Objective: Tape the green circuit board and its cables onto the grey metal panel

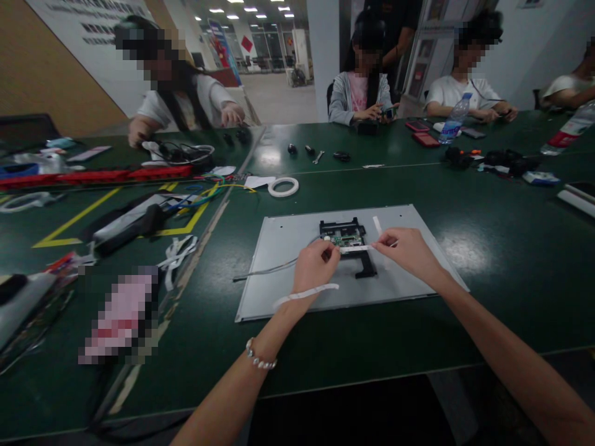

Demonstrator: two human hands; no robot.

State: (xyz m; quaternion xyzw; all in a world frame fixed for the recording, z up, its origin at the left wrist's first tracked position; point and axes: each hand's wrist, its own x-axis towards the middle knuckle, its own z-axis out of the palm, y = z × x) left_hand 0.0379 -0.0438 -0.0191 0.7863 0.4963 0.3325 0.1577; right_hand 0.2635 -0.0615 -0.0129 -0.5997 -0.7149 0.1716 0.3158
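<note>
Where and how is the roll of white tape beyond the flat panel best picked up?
Probably at the near rim of the roll of white tape, from above on the side facing the flat panel: it lies flat with an open centre, so pinching its ring inside and out should suit.

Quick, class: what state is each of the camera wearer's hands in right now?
Left hand: closed, pinching the left end of the white strip.
Right hand: closed, pinching the strip's right end.
</note>
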